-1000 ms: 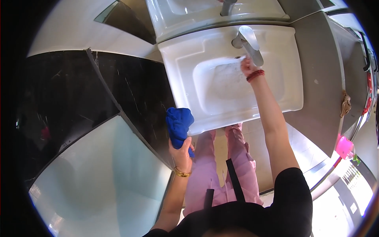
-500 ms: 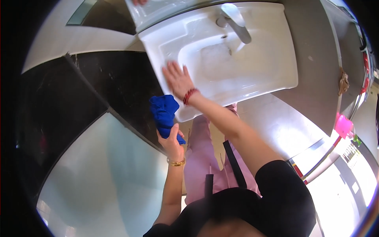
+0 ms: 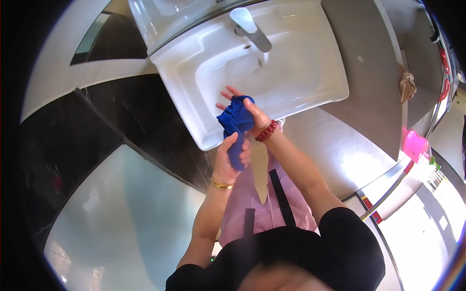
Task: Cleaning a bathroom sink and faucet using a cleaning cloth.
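Seen from above, a person is holding a crumpled, soft blue cloth (image 3: 235, 127) over the front rim of a white ceramic basin (image 3: 310, 63). The left hand (image 3: 232, 157) is closing around its lower end; the right hand (image 3: 248, 115) is gripping the upper bunch. The cloth looks light, limp and possibly damp, so it is best gathered in a full fist at each end.

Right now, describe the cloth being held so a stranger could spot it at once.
Find the white sink under the silver tap. At its front rim, both hands grip a bunched cloth. It is the only deep blue thing there, against white basin and pink apron.
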### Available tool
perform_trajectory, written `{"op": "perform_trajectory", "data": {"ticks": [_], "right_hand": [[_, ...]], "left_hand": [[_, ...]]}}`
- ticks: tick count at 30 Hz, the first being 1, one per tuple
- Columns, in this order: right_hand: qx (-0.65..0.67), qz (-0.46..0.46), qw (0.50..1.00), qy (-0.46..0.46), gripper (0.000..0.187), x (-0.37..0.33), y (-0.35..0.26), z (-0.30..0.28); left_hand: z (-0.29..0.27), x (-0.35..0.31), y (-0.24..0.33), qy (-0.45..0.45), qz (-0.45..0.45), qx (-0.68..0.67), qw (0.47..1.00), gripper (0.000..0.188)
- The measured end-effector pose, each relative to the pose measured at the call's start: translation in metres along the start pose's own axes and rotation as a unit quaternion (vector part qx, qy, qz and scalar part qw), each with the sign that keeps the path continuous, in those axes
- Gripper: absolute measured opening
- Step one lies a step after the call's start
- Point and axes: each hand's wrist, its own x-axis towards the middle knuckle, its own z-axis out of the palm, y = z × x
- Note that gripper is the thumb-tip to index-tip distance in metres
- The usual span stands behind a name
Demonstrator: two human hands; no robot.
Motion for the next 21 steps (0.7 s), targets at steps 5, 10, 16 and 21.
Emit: {"op": "perform_trajectory", "data": {"ticks": [5,10,16,21], "right_hand": [[-0.185,0.077,0.979,-0.030,0.030,-0.006,-0.028,0.004],[-0.362,0.019,0.921,0.140,0.039,-0.008,-0.043,0.010],[-0.478,-0.059,0.838,0.257,0.045,0.006,-0.044,0.001],[-0.363,-0.069,0.873,0.319,0.039,0.008,-0.067,-0.004]], "left_hand": [[0.015,0.021,-0.005,0.032,-0.111,-0.048,0.992,0.031],[0.031,0.039,-0.011,0.066,-0.096,0.195,0.974,0.018],[0.026,0.071,-0.024,0.167,0.159,0.482,0.845,0.027],[0.038,0.082,-0.021,0.182,0.364,0.686,0.604,0.031]]}}
